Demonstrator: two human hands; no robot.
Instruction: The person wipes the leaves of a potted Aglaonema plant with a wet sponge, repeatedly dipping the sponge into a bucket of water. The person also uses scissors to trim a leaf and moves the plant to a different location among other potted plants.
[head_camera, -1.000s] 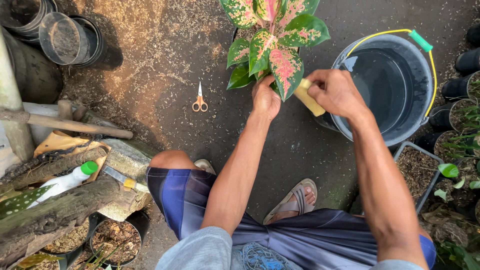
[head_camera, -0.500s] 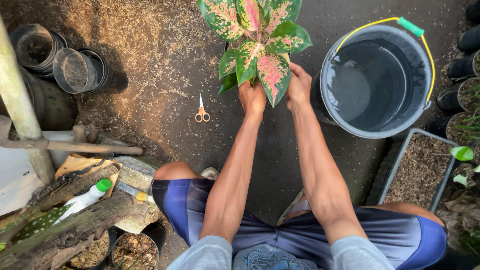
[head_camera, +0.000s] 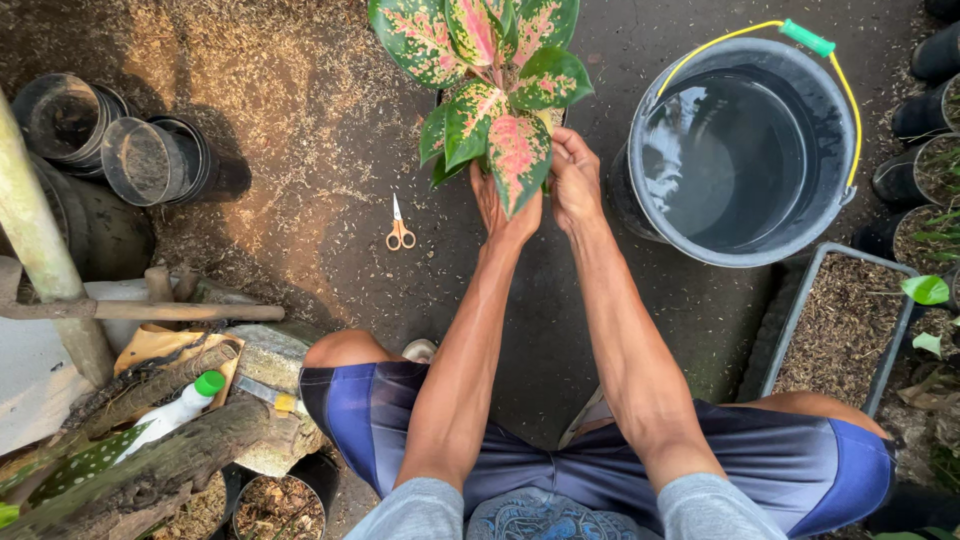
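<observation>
Near the top centre of the frame, our left hand and right hand cupped the plant, fingers curled around it, beside the bucket.

Green leaves flecked and veined with pink and red are shown on the plant at the top centre of the frame. To the right, a grey bucket is fitted with a yellow handle and a green grip. Small orange-handled scissors with pale blades are seen on the dark, straw-speckled ground. Blue shorts with darker panels are worn at the bottom. At lower left, a white bottle is capped in green; black pots are stacked at upper left.
</observation>
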